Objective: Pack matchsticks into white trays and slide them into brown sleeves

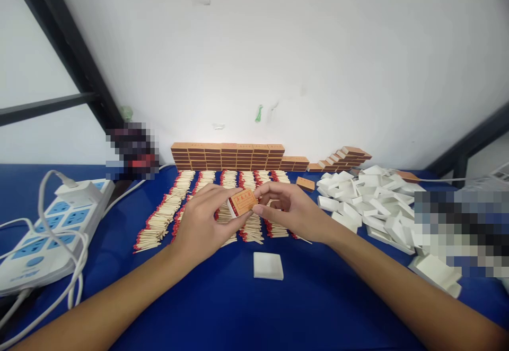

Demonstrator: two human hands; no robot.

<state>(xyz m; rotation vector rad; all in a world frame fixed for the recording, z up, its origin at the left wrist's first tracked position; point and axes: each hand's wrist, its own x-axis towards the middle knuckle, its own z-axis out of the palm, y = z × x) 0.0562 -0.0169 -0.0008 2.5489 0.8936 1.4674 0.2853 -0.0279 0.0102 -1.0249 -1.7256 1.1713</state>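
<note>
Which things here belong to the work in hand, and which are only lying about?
Seem part of the work:
matchbox, held in the left hand, right hand at its edge
rows of matches
pile of white trays
lone white tray
stacked matchboxes

Seem just lying about:
power strip
white adapter
green scrap on the wall

The left hand (204, 216) and right hand (296, 210) partly hid the match rows (159, 222); a dark object (475, 229) was pixelated; the left edge cropped the power strip (66, 250).
</note>
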